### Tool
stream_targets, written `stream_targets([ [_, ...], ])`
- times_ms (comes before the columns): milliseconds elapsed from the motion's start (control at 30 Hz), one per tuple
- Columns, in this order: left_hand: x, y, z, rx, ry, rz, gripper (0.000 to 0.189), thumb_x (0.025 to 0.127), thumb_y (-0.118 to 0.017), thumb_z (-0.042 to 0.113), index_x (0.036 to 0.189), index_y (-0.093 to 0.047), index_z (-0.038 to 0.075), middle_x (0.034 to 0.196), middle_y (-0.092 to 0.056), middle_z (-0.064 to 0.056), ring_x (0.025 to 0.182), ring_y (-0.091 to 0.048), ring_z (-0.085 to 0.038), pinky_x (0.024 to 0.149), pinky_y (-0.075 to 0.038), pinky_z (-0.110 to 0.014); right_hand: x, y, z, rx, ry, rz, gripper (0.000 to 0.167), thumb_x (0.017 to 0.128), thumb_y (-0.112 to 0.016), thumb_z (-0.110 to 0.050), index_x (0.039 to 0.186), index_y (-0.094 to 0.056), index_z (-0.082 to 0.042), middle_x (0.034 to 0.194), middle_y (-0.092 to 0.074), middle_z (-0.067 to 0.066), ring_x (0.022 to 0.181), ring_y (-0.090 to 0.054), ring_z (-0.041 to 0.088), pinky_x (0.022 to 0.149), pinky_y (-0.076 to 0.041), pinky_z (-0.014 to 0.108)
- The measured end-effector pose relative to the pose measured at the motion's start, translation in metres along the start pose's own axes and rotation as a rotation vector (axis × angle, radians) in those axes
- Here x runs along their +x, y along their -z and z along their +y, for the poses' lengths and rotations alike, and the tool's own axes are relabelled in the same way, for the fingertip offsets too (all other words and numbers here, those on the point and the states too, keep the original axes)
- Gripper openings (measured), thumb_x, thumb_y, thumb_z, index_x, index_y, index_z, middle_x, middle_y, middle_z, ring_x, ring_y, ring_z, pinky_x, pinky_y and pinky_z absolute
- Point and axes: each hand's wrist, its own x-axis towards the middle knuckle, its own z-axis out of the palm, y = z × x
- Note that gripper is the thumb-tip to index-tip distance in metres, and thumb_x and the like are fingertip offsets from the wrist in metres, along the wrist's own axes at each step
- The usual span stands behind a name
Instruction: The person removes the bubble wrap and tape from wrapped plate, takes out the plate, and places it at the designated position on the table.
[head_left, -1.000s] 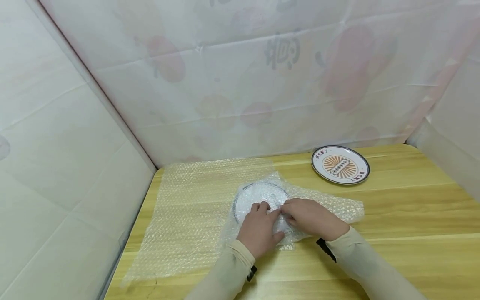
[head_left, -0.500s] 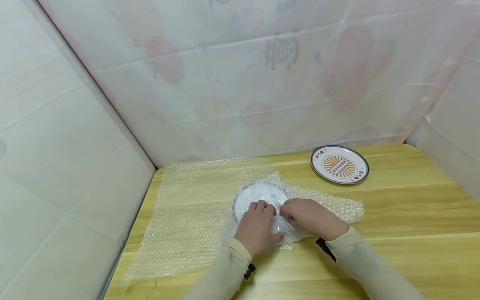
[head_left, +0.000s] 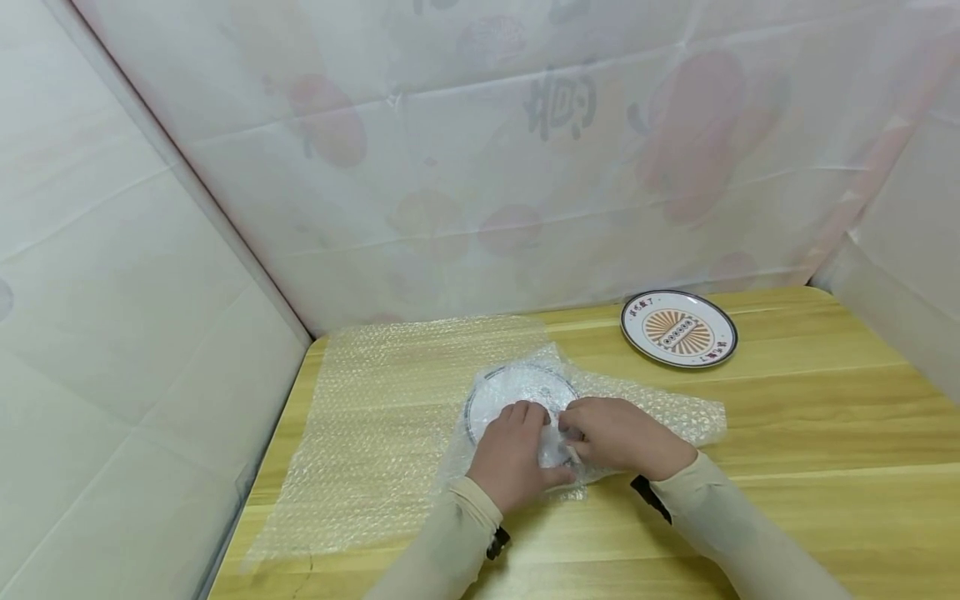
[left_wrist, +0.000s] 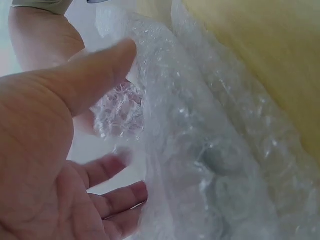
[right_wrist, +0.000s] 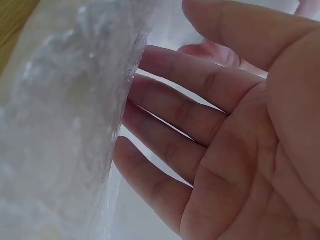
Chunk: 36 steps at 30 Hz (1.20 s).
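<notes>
In the head view, a plate with a blue-lined rim lies inside bubble wrap (head_left: 517, 385) at the table's middle. Fingers of my left hand (head_left: 512, 457) rest on the wrapped plate, slightly bent, with the thumb spread toward the near side. From the right, my right hand (head_left: 618, 435) touches the wrap close to the left fingertips. The left wrist view has the left fingers against the crinkled bubble wrap (left_wrist: 190, 130). In the right wrist view the right hand (right_wrist: 220, 130) has its fingers fairly straight against the wrap, thumb apart. Both hands partly cover the plate.
A flat sheet of bubble wrap (head_left: 375, 433) spreads over the table's left part. At the back right lies a bare plate (head_left: 679, 329) with an orange sunburst. The wooden table (head_left: 832, 417) is bounded by printed cloth walls (head_left: 450, 167) behind and at the sides.
My left hand has shifted slightly, its index finger drawing back from the right fingers and its thumb extending to the right. The right hand stays nearly in place over the wrapped plate.
</notes>
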Motion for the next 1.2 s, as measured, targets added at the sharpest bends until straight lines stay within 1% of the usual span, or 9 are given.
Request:
stream_targets([
  [133,0.0,-0.001,0.0,0.038,-0.028,0.023,0.053,0.088,-0.08,0.047,0.125,-0.064,0.013,0.124,-0.065,-0.004,0.118,-0.062,-0.022,0.097,-0.054,-0.037,-0.001,0.001,-0.001,0.01,-0.002,0.003,0.013,0.091,-0.069,-0.014,0.08,-0.065,-0.019,0.077,-0.056,-0.011,0.067,-0.047,0.007,0.062,-0.047,0.031],
  [267,0.0,-0.001,0.0,0.063,-0.041,0.041,0.041,0.091,-0.074,0.034,0.126,-0.069,0.013,0.125,-0.068,-0.007,0.118,-0.064,-0.025,0.097,-0.054,-0.039,-0.001,0.002,-0.002,0.011,0.005,0.015,0.017,0.093,-0.065,-0.01,0.079,-0.063,-0.019,0.076,-0.055,-0.011,0.066,-0.046,0.007,0.062,-0.046,0.031],
  [433,0.001,0.0,0.0,0.077,-0.067,0.08,0.032,0.098,-0.065,0.028,0.127,-0.074,0.016,0.123,-0.073,-0.009,0.118,-0.067,-0.026,0.098,-0.055,-0.042,-0.002,0.001,-0.001,-0.024,0.022,0.024,0.023,0.093,-0.066,-0.003,0.078,-0.061,-0.02,0.077,-0.056,-0.012,0.068,-0.049,0.006,0.062,-0.048,0.031],
  [633,0.004,0.003,-0.001,0.105,-0.127,0.173,0.02,0.1,-0.064,0.026,0.098,-0.083,0.019,0.096,-0.08,0.001,0.108,-0.073,-0.016,0.096,-0.056,-0.035,-0.001,0.001,-0.001,-0.033,0.022,0.009,0.022,0.093,-0.068,-0.01,0.079,-0.058,-0.022,0.077,-0.055,-0.012,0.068,-0.049,0.007,0.062,-0.047,0.031],
  [733,0.003,0.007,-0.001,0.04,-0.105,0.168,0.02,0.1,-0.065,0.024,0.091,-0.082,0.019,0.095,-0.08,0.003,0.107,-0.073,-0.016,0.096,-0.056,-0.033,-0.001,0.001,-0.002,-0.02,0.006,-0.001,0.023,0.094,-0.064,-0.009,0.077,-0.055,-0.022,0.076,-0.053,-0.011,0.067,-0.047,0.008,0.061,-0.046,0.031],
  [800,0.002,0.011,-0.001,-0.019,-0.071,0.157,0.02,0.1,-0.065,0.023,0.092,-0.082,0.019,0.098,-0.079,0.004,0.106,-0.072,-0.016,0.094,-0.057,-0.033,0.0,0.0,-0.003,-0.01,-0.002,-0.005,0.021,0.094,-0.065,-0.012,0.078,-0.056,-0.022,0.078,-0.054,-0.011,0.067,-0.048,0.008,0.062,-0.048,0.032],
  [933,0.0,0.022,0.0,-0.099,-0.013,0.164,0.016,0.1,-0.067,0.024,0.094,-0.081,0.018,0.1,-0.076,0.005,0.098,-0.07,-0.016,0.082,-0.058,-0.031,0.001,-0.002,-0.003,0.003,-0.001,0.008,0.021,0.094,-0.072,-0.021,0.08,-0.057,-0.02,0.078,-0.052,-0.009,0.066,-0.047,0.009,0.061,-0.046,0.033],
  [1067,-0.001,0.034,-0.002,-0.138,0.005,0.195,0.012,0.1,-0.067,0.024,0.097,-0.078,0.018,0.095,-0.073,0.008,0.09,-0.067,-0.012,0.073,-0.056,-0.026,0.002,-0.006,-0.003,-0.038,0.028,0.028,0.025,0.092,-0.075,-0.023,0.079,-0.056,-0.017,0.076,-0.048,-0.007,0.064,-0.042,0.01,0.058,-0.042,0.03],
  [1200,-0.005,0.048,-0.009,-0.161,-0.009,0.265,0.01,0.1,-0.068,0.021,0.098,-0.077,0.019,0.093,-0.074,0.009,0.086,-0.066,-0.012,0.071,-0.054,-0.027,0.0,-0.006,-0.003,-0.104,0.087,0.035,0.022,0.094,-0.073,-0.019,0.078,-0.058,-0.017,0.076,-0.046,-0.007,0.065,-0.041,0.009,0.059,-0.041,0.029],
])
